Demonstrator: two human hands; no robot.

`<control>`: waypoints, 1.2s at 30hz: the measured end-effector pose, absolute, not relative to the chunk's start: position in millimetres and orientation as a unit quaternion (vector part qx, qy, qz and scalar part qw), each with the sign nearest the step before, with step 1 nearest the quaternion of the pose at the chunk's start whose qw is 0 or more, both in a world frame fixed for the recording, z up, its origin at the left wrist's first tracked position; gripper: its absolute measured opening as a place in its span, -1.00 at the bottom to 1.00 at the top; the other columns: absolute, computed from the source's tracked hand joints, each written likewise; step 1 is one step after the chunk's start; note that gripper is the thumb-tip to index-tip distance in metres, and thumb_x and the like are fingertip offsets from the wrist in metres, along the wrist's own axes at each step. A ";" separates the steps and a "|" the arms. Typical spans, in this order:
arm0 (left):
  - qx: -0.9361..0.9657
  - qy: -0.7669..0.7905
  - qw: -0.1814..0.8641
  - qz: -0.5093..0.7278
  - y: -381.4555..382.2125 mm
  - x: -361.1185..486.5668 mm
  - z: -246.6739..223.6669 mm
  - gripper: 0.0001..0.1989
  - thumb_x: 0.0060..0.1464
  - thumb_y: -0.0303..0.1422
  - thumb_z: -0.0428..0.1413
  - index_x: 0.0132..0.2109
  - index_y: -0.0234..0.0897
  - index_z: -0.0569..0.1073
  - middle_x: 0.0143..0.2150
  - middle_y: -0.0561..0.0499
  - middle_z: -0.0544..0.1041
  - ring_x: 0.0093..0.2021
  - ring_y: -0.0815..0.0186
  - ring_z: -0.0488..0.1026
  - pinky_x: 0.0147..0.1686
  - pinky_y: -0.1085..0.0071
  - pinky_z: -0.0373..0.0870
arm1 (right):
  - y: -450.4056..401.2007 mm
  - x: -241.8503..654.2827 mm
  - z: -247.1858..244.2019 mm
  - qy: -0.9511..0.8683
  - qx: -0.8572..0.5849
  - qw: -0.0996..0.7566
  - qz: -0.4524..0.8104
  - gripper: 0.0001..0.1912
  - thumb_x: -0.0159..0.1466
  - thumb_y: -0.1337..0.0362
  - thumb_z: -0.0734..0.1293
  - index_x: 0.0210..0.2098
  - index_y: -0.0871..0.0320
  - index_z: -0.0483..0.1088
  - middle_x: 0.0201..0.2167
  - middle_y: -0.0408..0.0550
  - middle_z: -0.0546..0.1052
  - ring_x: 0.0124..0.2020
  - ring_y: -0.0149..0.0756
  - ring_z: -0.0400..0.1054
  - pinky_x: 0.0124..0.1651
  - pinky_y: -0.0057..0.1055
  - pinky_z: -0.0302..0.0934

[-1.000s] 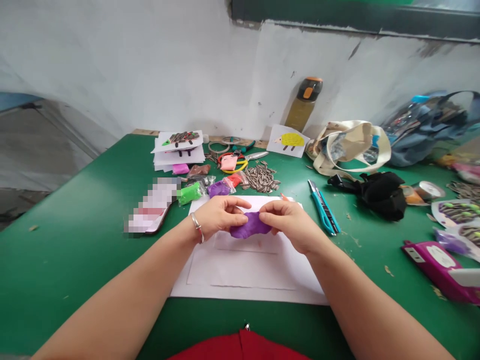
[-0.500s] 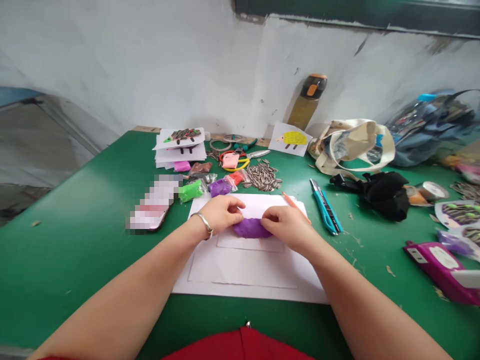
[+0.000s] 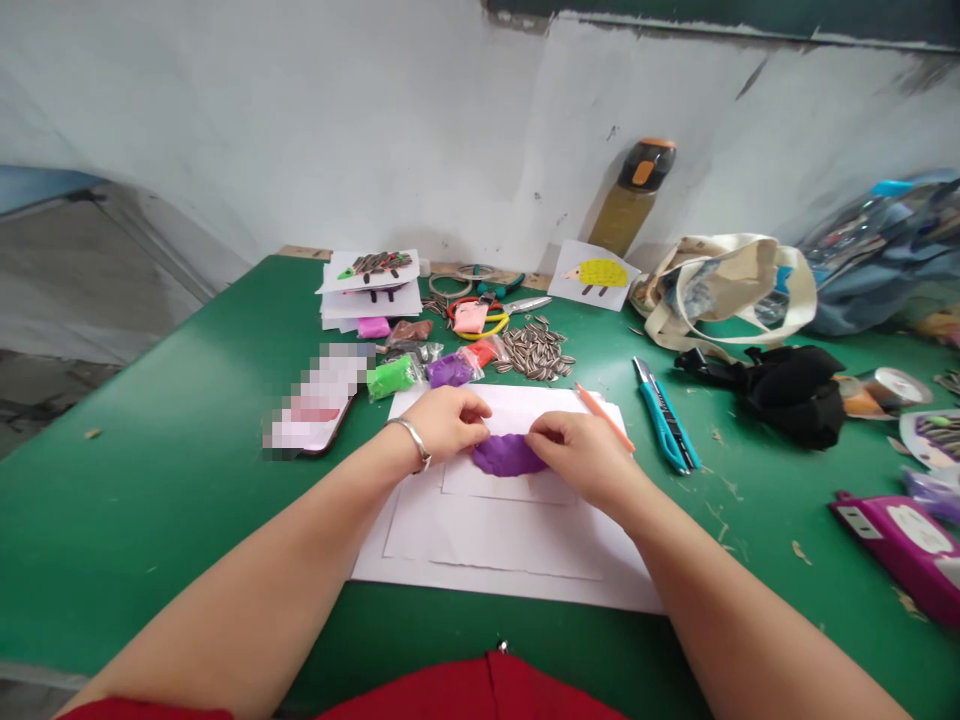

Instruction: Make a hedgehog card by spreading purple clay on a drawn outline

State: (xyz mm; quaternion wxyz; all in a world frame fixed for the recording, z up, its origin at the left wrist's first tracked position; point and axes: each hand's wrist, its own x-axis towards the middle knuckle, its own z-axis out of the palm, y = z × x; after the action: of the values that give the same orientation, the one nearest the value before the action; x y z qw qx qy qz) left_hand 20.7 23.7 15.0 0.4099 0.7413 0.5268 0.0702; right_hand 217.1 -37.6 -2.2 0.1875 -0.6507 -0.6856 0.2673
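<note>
A flattened, oval piece of purple modelling clay (image 3: 510, 456) is held just over a small sheet of white paper (image 3: 480, 486), which lies on larger white sheets (image 3: 480, 535). My left hand (image 3: 448, 425), with a silver bangle at the wrist, pinches the clay's left end between thumb and fingers. At the right end, my right hand (image 3: 577, 445) pinches it the same way. Both hands are closed. An orange pencil (image 3: 604, 416) lies on the paper just beyond my right hand.
Behind the paper lie bagged clay (image 3: 394, 376), sunflower seeds (image 3: 535, 350) and scissors (image 3: 517, 307). A phone (image 3: 319, 405) is on the left. A blue utility knife (image 3: 666, 418), a black pouch (image 3: 795, 395) and a magenta box (image 3: 896, 550) are on the right. A bottle (image 3: 626, 205) stands by the wall.
The camera view has shifted slightly, so things appear a little further right. Both hands keep their pinch on the purple clay, whose upper edge looks slightly reshaped.
</note>
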 end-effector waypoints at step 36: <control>0.804 0.530 0.268 0.029 22.5 20.7 14.9 -0.69 0.07 -0.33 0.09 -0.04 -0.24 0.57 -0.17 0.02 0.63 -0.16 0.23 0.54 -0.14 0.42 0.38 | -36.8 213.9 -3.8 -0.678 -0.651 0.188 0.286 -0.78 0.20 0.29 0.22 -0.51 0.10 0.44 -0.55 -0.19 0.48 -0.46 -0.35 0.29 -0.42 -0.41 0.03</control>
State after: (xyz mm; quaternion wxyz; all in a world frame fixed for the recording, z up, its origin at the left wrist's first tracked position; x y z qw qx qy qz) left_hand 20.7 22.5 14.9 0.2676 0.8041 0.5301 0.0293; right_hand 213.9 -36.8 -3.8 0.1876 -0.6509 -0.6777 0.2862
